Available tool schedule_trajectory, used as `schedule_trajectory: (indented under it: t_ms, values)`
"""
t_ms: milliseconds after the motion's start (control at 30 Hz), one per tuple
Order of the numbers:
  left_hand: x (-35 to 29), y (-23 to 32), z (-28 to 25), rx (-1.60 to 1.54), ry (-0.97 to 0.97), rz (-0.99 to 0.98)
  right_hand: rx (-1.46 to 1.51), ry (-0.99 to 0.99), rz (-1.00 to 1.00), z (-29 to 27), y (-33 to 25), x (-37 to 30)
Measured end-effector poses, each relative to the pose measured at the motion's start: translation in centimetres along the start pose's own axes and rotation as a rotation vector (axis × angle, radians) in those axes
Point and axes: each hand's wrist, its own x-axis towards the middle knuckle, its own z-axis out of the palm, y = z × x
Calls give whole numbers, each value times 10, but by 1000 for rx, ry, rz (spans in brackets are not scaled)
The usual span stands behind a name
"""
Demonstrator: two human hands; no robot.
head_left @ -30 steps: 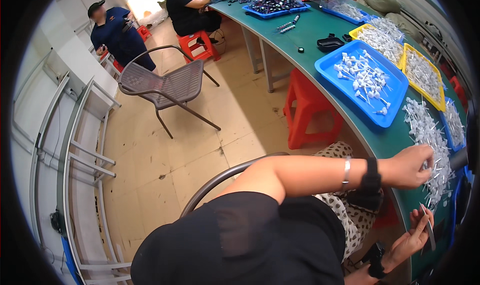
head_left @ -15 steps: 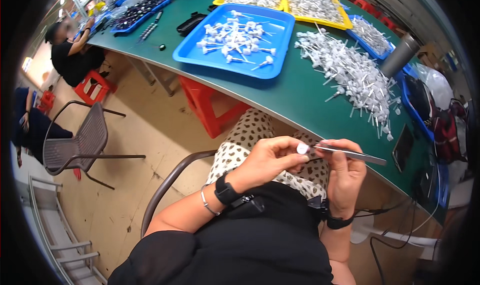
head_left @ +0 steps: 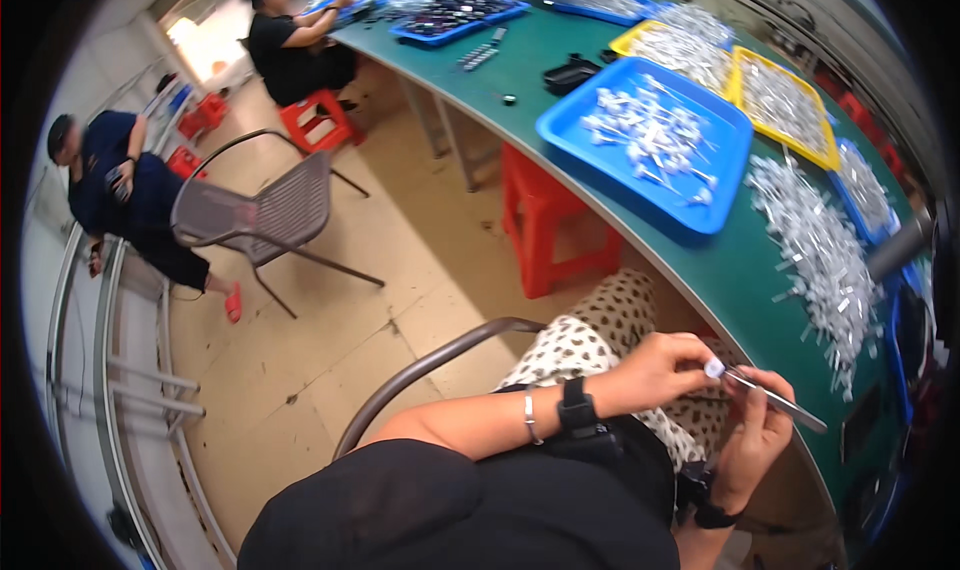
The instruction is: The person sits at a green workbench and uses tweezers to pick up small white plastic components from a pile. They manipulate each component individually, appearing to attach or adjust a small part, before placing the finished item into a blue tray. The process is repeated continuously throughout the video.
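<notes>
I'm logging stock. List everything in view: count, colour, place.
table: one, green, right
blue trays: at least four, blue, on table
yellow trays: two, yellow, on table
loose pile: one, white, on table
container: one, black, on table
cylinder: one, grey, right edge
small part: one, white, lower right
tweezers: one, silver, lower right
chairs: two, brown, left and centre
stools: at least three, red, floor
people: two, dark clothing, upper left
left hand: one, bare, holding small part
right hand: one, bare, holding tweezers
</notes>
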Motion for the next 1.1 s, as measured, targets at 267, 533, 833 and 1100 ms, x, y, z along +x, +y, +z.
schedule_trajectory:
  t_ms: [267,533,833,1100]
  values:
    - [-1,0,-4,216,21,237,32,-33,-51,-1,8,3]
    - [-3,-6,-3,194,83,262,58,11,38,4,5,0]
    - [-7,5,-6,363,73,218,-20,-43,-28,9,2,2]
    - [-5,2,-3,391,68,232,-82,-60,-55,9,5,1]
